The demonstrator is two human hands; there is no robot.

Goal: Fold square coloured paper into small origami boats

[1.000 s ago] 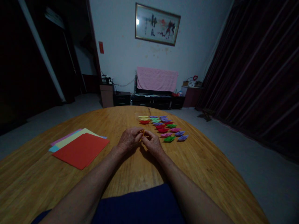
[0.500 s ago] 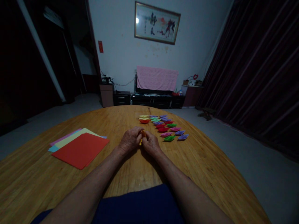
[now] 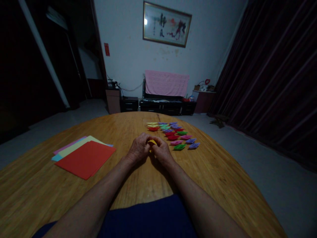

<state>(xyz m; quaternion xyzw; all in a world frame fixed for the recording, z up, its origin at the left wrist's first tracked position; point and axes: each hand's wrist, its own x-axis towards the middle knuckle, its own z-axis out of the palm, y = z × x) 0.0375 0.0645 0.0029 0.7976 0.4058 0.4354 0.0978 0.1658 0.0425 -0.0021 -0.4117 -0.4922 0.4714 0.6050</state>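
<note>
My left hand (image 3: 138,148) and my right hand (image 3: 162,151) meet over the middle of the round wooden table (image 3: 123,185). Between their fingertips they pinch a small folded piece of yellow paper (image 3: 151,142), most of it hidden by the fingers. Just beyond and to the right lie several small folded paper boats (image 3: 177,135) in red, green, purple, pink and yellow, set out in rows. To the left rests a stack of coloured paper sheets (image 3: 85,158) with a red sheet on top.
The table edge curves away on the right toward grey floor. Dark curtains (image 3: 272,76) hang at the right. A low TV cabinet with a pink cloth (image 3: 166,83) stands at the far wall under a framed picture (image 3: 166,24).
Both hands have stayed in place while the fingers worked the yellow paper. It now shows as a wider yellow patch on top between the fingertips instead of a narrow upright strip.
</note>
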